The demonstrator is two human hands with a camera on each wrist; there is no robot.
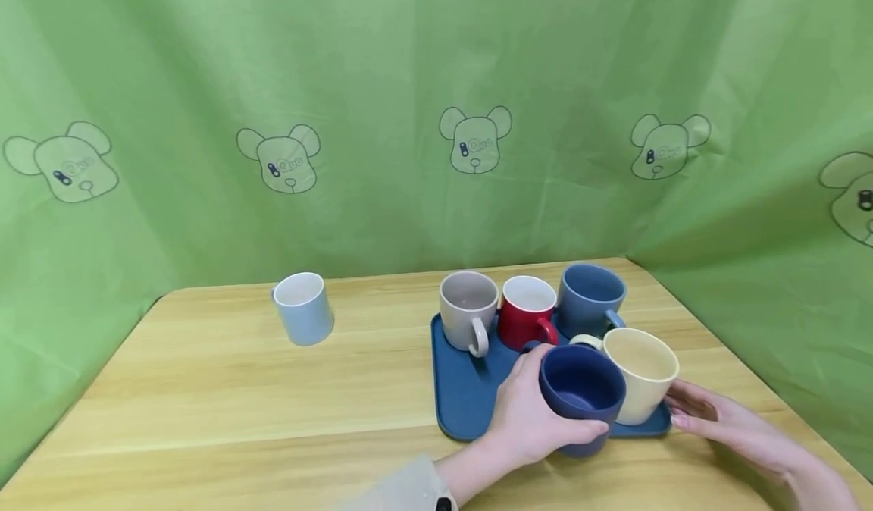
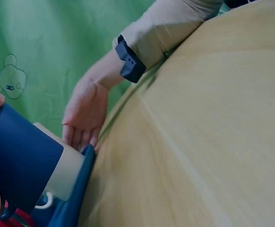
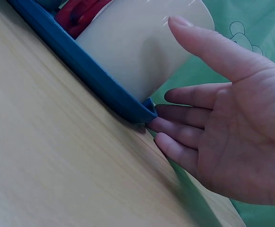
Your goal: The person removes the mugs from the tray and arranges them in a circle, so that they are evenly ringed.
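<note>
While the left hand point(image 1: 528, 412) grips the navy mug point(image 1: 582, 391) over the blue tray's point(image 1: 470, 397) front edge, the open right hand point(image 1: 723, 420) steadies its corner; lower gently, clear of the cream mug point(image 1: 641, 371).

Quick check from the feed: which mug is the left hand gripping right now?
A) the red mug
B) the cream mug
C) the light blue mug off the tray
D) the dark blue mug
D: the left hand wraps its fingers and thumb round the dark blue mug at the near edge of the tray.
</note>
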